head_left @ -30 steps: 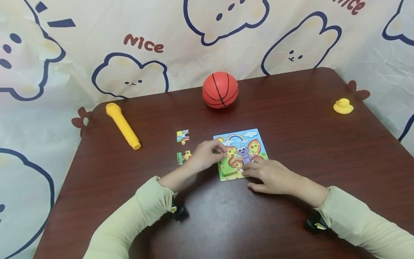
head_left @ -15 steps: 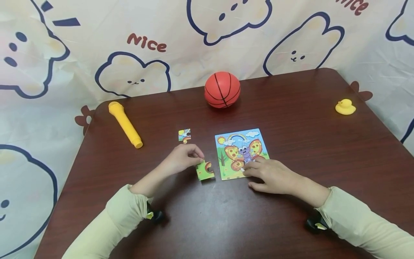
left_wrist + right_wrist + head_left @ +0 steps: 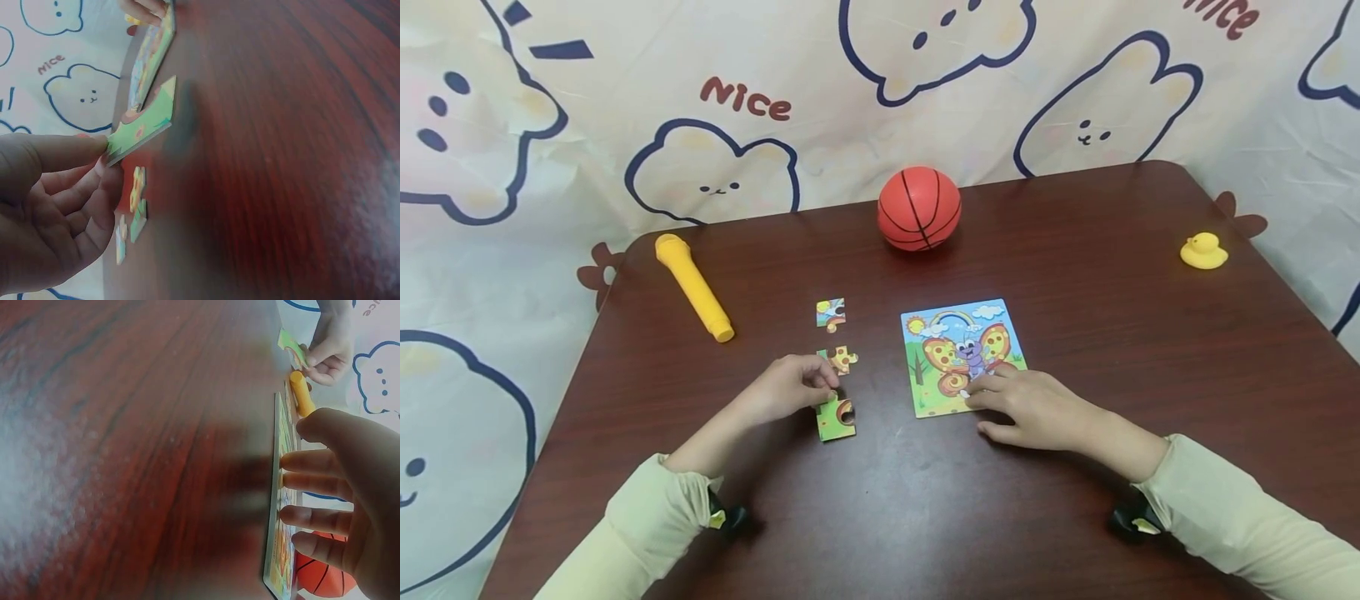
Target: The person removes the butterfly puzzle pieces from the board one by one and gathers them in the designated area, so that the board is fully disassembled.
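A butterfly jigsaw puzzle board lies on the dark wooden table. My right hand rests on its lower right corner with straight fingertips pressing the edge. My left hand pinches a green puzzle piece between thumb and fingers, left of the board; the piece is tilted up off the table. Two loose pieces lie nearby: one just above the left hand, another farther back.
An orange toy basketball sits behind the board. A yellow toy torch lies at the back left, a small yellow duck at the far right. A cartoon-print cloth hangs behind the table.
My left hand lifted the green piece out of the board's lower left and carried it left and toward me. The right hand stayed on the board.
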Action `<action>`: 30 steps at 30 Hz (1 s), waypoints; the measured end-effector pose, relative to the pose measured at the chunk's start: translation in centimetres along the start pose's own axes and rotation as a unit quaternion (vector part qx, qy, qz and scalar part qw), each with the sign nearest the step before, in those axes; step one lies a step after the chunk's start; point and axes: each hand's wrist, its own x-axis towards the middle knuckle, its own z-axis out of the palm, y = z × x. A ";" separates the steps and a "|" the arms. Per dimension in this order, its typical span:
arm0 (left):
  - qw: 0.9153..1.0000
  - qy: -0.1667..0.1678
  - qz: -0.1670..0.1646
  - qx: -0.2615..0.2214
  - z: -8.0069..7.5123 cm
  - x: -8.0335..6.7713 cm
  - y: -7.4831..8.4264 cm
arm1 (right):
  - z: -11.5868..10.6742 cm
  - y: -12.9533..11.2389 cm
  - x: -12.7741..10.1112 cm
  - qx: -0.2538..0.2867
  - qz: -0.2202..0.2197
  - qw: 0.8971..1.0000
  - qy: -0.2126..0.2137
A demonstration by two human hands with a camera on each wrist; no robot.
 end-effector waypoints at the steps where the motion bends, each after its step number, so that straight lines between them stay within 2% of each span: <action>1: 1.000 -0.002 -0.001 0.006 0.0 0.0 -0.1 | 0.0 0.0 0.0 0.000 0.001 1.000 0.000; 8: 0.998 -0.001 -0.012 0.063 0.5 0.0 0.0 | -0.1 0.0 -0.2 0.003 0.004 1.000 -0.006; 18: 0.997 0.000 -0.020 0.081 1.3 -0.2 0.3 | -0.4 -0.1 -0.3 0.017 0.019 0.999 -0.025; 30: 0.991 0.034 -0.019 0.128 2.1 0.0 0.1 | -0.6 0.7 -0.6 0.014 0.025 0.999 0.016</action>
